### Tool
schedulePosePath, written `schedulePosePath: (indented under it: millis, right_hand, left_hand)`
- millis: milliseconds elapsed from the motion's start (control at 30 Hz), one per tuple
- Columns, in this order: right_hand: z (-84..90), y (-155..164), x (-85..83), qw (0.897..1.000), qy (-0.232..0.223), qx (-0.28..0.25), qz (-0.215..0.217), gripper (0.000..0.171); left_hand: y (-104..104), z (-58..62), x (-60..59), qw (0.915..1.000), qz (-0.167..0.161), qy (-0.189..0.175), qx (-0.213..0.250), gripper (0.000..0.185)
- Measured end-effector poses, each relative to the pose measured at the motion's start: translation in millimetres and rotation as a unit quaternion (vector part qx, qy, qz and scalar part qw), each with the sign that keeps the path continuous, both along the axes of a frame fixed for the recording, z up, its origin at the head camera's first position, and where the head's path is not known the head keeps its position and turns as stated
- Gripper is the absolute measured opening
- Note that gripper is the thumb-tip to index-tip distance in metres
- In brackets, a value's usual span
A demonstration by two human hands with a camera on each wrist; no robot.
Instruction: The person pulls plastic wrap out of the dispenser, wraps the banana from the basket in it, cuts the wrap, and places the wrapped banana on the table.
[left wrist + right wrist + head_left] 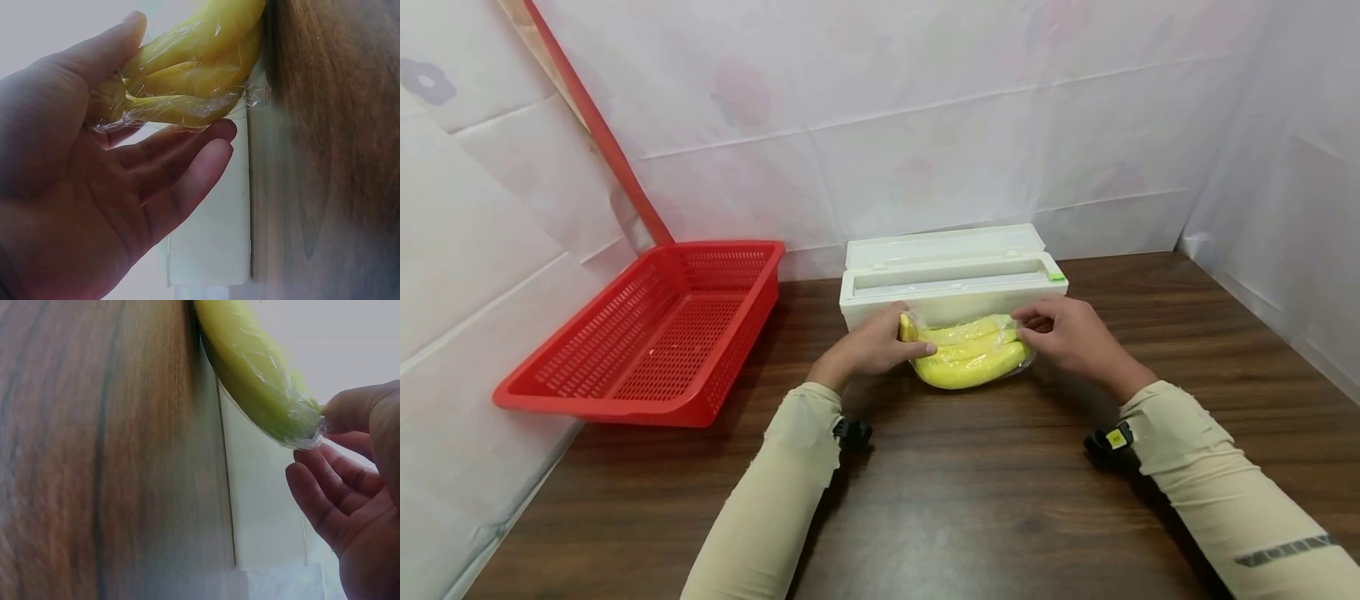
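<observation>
A bunch of yellow bananas (970, 362) wrapped in clear cling film lies on the dark wooden table (970, 500), just in front of a white cling-film dispenser box (951, 279). My left hand (887, 343) grips the bunch's left end. In the left wrist view its thumb lies on top of the bananas (187, 69) and its fingers (187, 162) curl beneath them. My right hand (1036, 329) pinches the film at the right end. The right wrist view shows a fingertip against the wrapped banana tip (275, 406), with the other fingers (325, 500) loose below.
A red perforated plastic basket (655, 333) sits at the table's left, partly over the edge. White sheeting walls close in behind and on both sides. The dispenser's lid stands open against the back wall.
</observation>
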State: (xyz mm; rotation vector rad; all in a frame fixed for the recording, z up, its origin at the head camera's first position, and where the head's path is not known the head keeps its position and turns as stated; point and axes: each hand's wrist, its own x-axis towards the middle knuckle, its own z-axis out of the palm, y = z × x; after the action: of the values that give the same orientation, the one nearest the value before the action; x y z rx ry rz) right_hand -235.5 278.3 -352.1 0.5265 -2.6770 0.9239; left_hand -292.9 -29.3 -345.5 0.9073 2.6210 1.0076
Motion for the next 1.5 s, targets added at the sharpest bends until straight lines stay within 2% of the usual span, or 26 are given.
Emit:
schedulePosePath:
  millis: [100,200,267,433,567,767,867,1033,1167,1333,1500]
  right_hand:
    - [1.0,-2,1.3,1.0,0.022,0.021,0.0,0.017]
    - [3.8,-4,2.3,0.998,0.024,0.057,0.007,0.015]
    - [6.3,-5,2.6,0.996,0.012,0.086,0.02,0.021]
    - [12.8,-9,4.9,0.985,-0.024,0.153,0.073,0.048]
    - [13.3,-12,7.3,0.978,-0.026,0.184,0.092,0.049]
    - [11.1,-12,7.7,0.981,-0.008,0.178,0.077,0.038]
    - [10.2,-11,6.5,0.983,-0.008,0.168,0.076,0.035]
    - [10.1,-11,3.9,0.984,-0.015,0.163,0.077,0.032]
    - [9.2,-12,3.1,0.983,-0.022,0.164,0.074,0.03]
    - [7.7,-12,3.0,0.984,-0.024,0.161,0.07,0.029]
    - [7.3,-13,2.9,0.985,-0.021,0.153,0.072,0.028]
  left_hand:
    - [-1,-1.2,0.2,1.0,-0.002,-0.003,0.004,0.043]
    - [-2,-0.8,0.6,0.9999,-0.003,-0.009,0.009,0.042]
    - [-3,-0.3,0.2,0.9998,-0.007,-0.012,0.013,0.041]
    - [-8,0.3,-1.2,0.9998,-0.001,-0.011,0.017,0.038]
    - [-12,0.9,-1.9,0.9996,0.017,-0.008,0.022,0.039]
    - [-14,3.0,-2.8,0.9995,0.026,0.006,0.017,0.04]
    - [-17,4.4,-4.6,0.9988,0.032,0.015,0.033,0.042]
    - [-24,9.3,-9.4,0.9935,0.031,0.018,0.108,0.054]
    - [-27,10.6,-10.0,0.9874,0.024,0.022,0.154,0.044]
    - [-27,11.1,-8.9,0.9873,0.026,0.044,0.151,0.031]
    - [-27,13.5,-8.7,0.9913,0.011,0.057,0.118,0.041]
